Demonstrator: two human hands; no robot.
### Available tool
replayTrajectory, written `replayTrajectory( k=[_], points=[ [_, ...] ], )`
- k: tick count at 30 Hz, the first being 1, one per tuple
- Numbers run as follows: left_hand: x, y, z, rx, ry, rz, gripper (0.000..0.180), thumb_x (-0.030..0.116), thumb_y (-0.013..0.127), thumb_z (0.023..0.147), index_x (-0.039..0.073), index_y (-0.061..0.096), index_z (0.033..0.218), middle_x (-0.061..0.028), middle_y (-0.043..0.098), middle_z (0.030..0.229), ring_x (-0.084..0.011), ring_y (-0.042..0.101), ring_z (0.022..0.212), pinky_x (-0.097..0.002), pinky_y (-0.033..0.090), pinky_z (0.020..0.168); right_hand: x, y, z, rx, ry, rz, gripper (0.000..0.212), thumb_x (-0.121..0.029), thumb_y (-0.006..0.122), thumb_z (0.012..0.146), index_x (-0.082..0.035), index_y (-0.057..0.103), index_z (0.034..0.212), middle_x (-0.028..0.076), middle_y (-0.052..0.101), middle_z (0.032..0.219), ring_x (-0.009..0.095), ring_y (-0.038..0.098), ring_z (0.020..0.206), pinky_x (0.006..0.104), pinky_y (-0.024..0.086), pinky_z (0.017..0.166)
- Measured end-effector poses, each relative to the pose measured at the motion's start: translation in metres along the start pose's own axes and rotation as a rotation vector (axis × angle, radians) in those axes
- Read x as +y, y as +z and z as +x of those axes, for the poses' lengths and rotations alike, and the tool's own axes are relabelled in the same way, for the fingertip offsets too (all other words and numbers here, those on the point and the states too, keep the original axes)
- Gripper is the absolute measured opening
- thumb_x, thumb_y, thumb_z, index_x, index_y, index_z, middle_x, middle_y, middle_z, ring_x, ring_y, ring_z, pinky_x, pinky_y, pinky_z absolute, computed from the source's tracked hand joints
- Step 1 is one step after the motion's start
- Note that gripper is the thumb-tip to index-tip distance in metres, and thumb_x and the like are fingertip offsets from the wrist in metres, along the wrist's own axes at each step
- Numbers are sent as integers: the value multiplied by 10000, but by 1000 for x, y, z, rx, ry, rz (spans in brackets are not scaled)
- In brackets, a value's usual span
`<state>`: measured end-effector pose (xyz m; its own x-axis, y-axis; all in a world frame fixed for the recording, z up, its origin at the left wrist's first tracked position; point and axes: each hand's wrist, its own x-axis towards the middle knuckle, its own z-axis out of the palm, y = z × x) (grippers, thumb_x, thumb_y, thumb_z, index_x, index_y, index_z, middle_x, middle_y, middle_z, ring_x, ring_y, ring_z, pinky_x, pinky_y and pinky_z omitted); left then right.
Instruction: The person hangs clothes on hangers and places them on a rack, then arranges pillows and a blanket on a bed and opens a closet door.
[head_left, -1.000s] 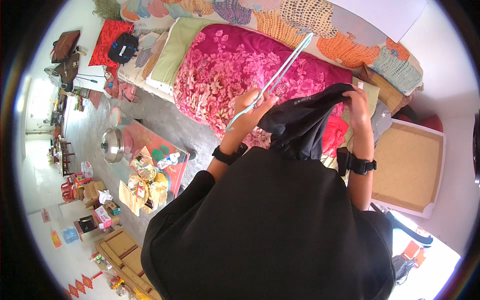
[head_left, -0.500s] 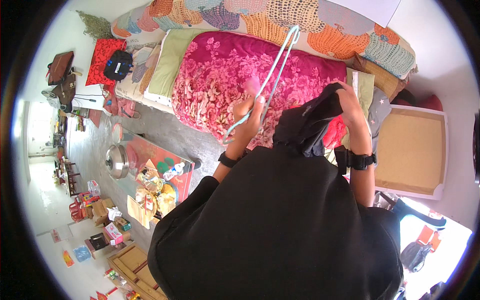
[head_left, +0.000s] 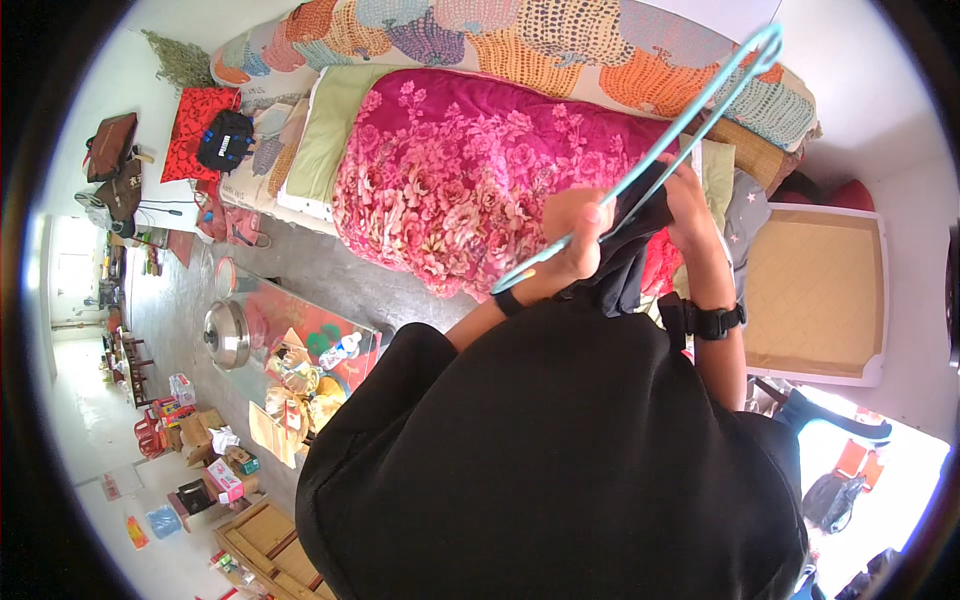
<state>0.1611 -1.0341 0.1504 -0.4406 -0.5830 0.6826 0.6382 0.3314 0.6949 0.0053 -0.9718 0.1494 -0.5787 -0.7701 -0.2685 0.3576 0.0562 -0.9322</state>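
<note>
Beside floral bedding (head_left: 450, 170), our left hand (head_left: 575, 235) clasps a slim turquoise hanger (head_left: 695, 108), our right hand (head_left: 690, 212) pinches black cloth (head_left: 622, 262), grey floor (head_left: 335, 262) edging the bedding.

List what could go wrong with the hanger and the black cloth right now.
The left hand grips the light-blue hanger near one end, so the long free part might swing or twist.

The hanger crosses close to the right hand in this view, so it could knock those fingers or snag the black cloth.

The cloth hangs bunched from the right hand, so it could slip or tangle if that grip loosens.
</note>
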Motion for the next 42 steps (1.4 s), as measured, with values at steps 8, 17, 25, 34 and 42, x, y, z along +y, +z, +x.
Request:
replayTrajectory(
  k=[8,17,25,34,42],
  points=[
    [-8,-3,-36,-149,-255,218,411,245,430,935,49,330,588,-73,273,534,-193,313,451,-348,221,466,-22,-17,-14,45,-70,134,244,11,393,826,-2,538,1022,75,609,838,155,599,719,266,500,651],
    [-18,-56,-60,-460,-16,555,302,162,490,869,73,408,592,-116,408,541,-332,453,488,-419,320,468,-15,-88,-10,126,-125,-102,245,36,401,801,-16,559,980,39,600,812,105,582,708,234,481,632],
    [-12,-48,-62,-603,-34,498,384,238,486,925,82,406,583,-87,371,529,-276,442,459,-389,318,443,3,-110,-21,162,-102,-80,211,59,404,787,-38,534,922,30,576,785,98,568,684,232,460,605],
    [-48,-38,-54,-1050,-299,885,350,325,570,864,79,555,616,-130,540,548,-330,565,534,-421,416,485,1,-97,-94,-80,-197,-610,311,28,663,655,-23,583,951,27,553,811,111,549,735,241,445,654],
    [-27,39,16,-1049,275,541,346,252,682,764,120,453,540,-41,489,489,-223,527,453,-340,374,435,8,-106,-194,466,-283,-1345,482,-172,716,650,-160,578,1111,112,505,1066,316,464,1047,427,341,936]
  ],
)
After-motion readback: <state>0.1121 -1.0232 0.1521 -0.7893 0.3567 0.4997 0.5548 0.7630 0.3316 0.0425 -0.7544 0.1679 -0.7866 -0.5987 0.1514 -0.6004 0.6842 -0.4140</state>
